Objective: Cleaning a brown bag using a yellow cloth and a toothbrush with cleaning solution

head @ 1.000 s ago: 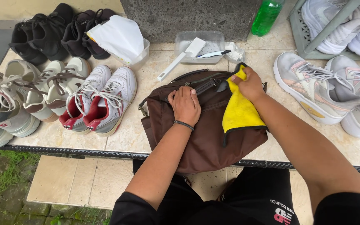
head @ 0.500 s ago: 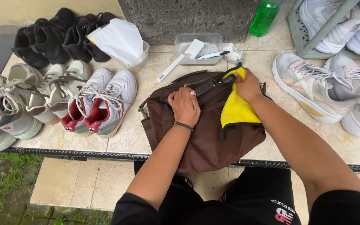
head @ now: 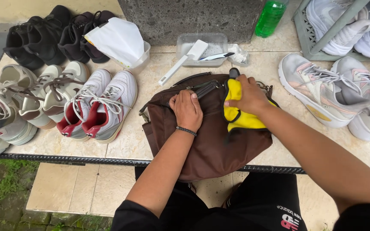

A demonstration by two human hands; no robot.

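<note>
A brown bag (head: 206,145) lies on the tiled ledge in front of me, partly hanging over its front edge. My left hand (head: 187,109) presses flat on the bag's top, near the dark handle (head: 205,88). My right hand (head: 249,95) grips a yellow cloth (head: 239,114) and holds it against the bag's upper right part. A dark bracelet sits on my left wrist.
Red-and-white sneakers (head: 99,105) and beige shoes (head: 43,96) stand to the left, black shoes (head: 43,36) behind them. A clear tub (head: 202,49) with a white brush (head: 180,64), a green bottle (head: 270,17) and pale sneakers (head: 322,92) are at the back and right.
My right hand has turned over and pushed the yellow cloth down onto the bag's top right. The view has shifted slightly; my left hand stays on the bag.
</note>
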